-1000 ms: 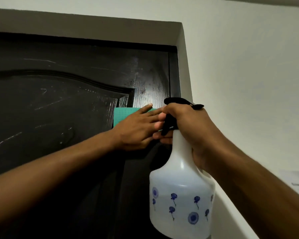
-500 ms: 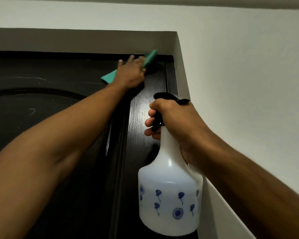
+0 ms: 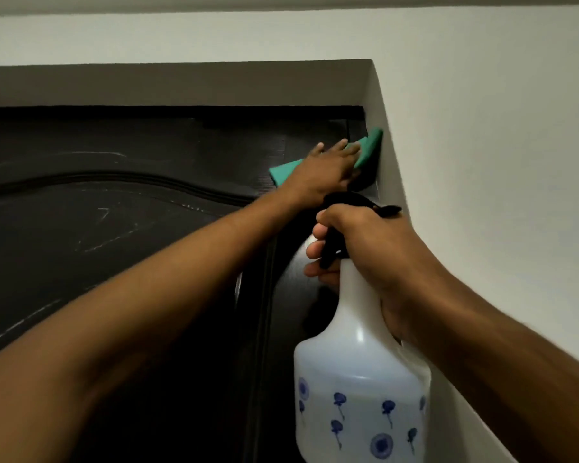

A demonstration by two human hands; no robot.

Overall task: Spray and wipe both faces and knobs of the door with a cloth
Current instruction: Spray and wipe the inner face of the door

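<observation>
Reaching up and across, the left hand [image 3: 325, 168] lies flat on the green cloth [image 3: 368, 147], fingers straight and spread, pressing it onto the dark door [image 3: 114, 228] right up in the top corner beside the hinge-side reveal. Left of that hand the door face runs away wide and black, with pale streaks and scratches across the arched raised panel [image 3: 64, 255], and one corner of the cloth pokes out just below the wrist. Beyond the fingertips, the cloth's far end bunches up and touches the white frame wall [image 3: 386, 168]. Just beneath that hand, near but apart from it, sits the right hand [image 3: 371, 248], fingers curled tight round the black trigger head [image 3: 351, 203] and neck of the spray bottle [image 3: 358, 389]. The nozzle sticks out to the right above the knuckles. Below the grip the bottle hangs upright, translucent white, printed with small blue flowers, in front of the door's right edge. Right of both hands, it's plain white wall [image 3: 498, 128] all the way.
</observation>
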